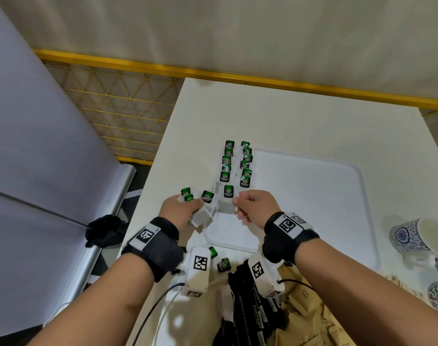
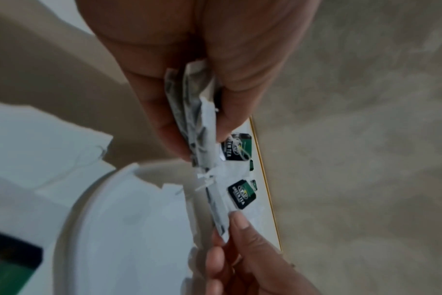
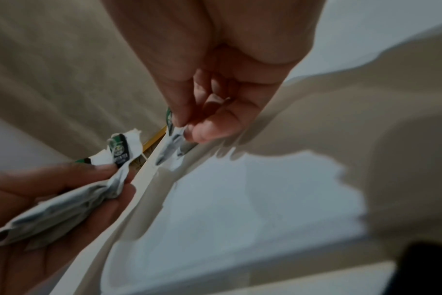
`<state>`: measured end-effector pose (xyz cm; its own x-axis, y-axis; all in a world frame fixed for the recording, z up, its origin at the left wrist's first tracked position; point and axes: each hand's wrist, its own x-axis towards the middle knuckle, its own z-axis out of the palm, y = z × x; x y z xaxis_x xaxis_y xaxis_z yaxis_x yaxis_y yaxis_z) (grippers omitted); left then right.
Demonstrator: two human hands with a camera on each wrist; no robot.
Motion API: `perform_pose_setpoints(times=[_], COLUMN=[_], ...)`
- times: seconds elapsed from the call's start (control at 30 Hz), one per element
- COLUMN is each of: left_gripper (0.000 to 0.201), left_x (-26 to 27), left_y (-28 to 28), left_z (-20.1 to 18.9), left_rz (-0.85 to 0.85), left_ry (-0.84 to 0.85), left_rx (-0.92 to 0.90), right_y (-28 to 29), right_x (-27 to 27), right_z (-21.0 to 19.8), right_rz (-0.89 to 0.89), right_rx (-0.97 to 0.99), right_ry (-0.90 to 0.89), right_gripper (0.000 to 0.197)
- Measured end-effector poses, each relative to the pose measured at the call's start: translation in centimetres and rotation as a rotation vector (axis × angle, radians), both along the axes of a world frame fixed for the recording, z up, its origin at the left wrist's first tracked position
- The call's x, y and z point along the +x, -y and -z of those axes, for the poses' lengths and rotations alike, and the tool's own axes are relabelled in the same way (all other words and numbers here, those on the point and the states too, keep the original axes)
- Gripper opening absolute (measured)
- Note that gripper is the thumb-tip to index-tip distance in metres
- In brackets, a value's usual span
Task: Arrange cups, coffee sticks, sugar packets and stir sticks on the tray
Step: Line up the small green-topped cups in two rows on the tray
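Observation:
A white tray (image 1: 312, 196) lies on the white table. Two rows of green-tagged tea bags (image 1: 235, 166) run along its left side. My left hand (image 1: 188, 208) grips a bundle of tea bags (image 1: 200, 217) just off the tray's near left corner; the left wrist view shows the bundle (image 2: 197, 123) pressed between thumb and fingers. My right hand (image 1: 240, 203) pinches a single tea bag (image 1: 226, 204) right beside the bundle, above the tray's rim. In the right wrist view that bag (image 3: 169, 147) hangs from my fingertips (image 3: 204, 133).
Blue patterned cups (image 1: 417, 236) stand at the right edge. Black coffee sticks (image 1: 253, 308), brown packets (image 1: 305, 318) and wooden stir sticks (image 1: 397, 280) lie near me. Two loose tea bags (image 1: 220, 260) sit by my wrists. The table's left edge (image 1: 150, 196) drops beside my left hand.

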<state>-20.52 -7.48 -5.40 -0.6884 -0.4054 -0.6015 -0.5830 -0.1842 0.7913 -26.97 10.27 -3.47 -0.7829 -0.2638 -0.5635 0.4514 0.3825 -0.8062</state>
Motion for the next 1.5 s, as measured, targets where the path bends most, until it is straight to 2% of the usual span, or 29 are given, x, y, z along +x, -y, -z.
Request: perform_pose_setpoints(times=[0.13,0.33,0.5,0.73,0.87,0.93,1.0,1.1,1.2,1.27,1.37,1.5], left_gripper=[0.01,0.007,0.009,0.006,0.004,0.005,0.007,0.006,0.01,0.008,0.016,0.017], left_x=[0.4,0.5,0.2,-0.2,-0.3,-0.4,-0.6,-0.8,-0.9,-1.0,-0.9,-0.8], left_y=[0.6,0.4,0.0,-0.9,-1.3,-1.6,-2.0,-2.8,-3.8,-4.2,-4.1,-3.4], left_z=[-0.2,-0.4,-0.5,-1.1,-1.2,-1.3,-1.4,-1.7,-2.0,-2.3,-2.5,-2.3], left_rz=[-0.026,-0.011,0.014,0.004,-0.002,-0.021,-0.045,-0.069,-0.052,-0.033,-0.044,-0.053], left_ry=[-0.011,-0.016,-0.001,-0.001,0.004,-0.007,-0.015,-0.021,-0.035,-0.046,-0.06,-0.052], left_rx=[0.009,0.026,0.017,0.071,0.096,0.123,0.146,0.193,0.199,0.192,0.203,0.212], right_y=[1.0,2.0,2.0,2.1,1.7,1.2,0.7,0.2,-0.5,-1.2,-2.0,-2.4], right_x=[-0.6,-0.9,-0.9,-1.3,-1.1,-0.9,-0.6,0.3,0.6,0.5,-0.3,-1.6], right_z=[0.3,0.1,0.5,1.1,0.9,0.5,0.4,0.0,0.3,0.4,0.0,0.1], right_rz=[-0.016,0.065,0.099,0.136,0.002,-0.024,0.003,0.037,0.006,0.051,0.123,0.162], right_rx=[0.022,0.029,0.13,0.135,0.23,0.262,0.133,-0.04,-0.019,-0.023,-0.013,0.041], right_ry=[0.007,0.058,-0.011,-0.023,-0.174,-0.265,-0.217,-0.07,-0.069,-0.034,0.009,0.007], right_gripper=[0.031,0.013,0.025,0.028,0.028,0.021,0.009,0.014,0.017,0.02,0.012,0.007])
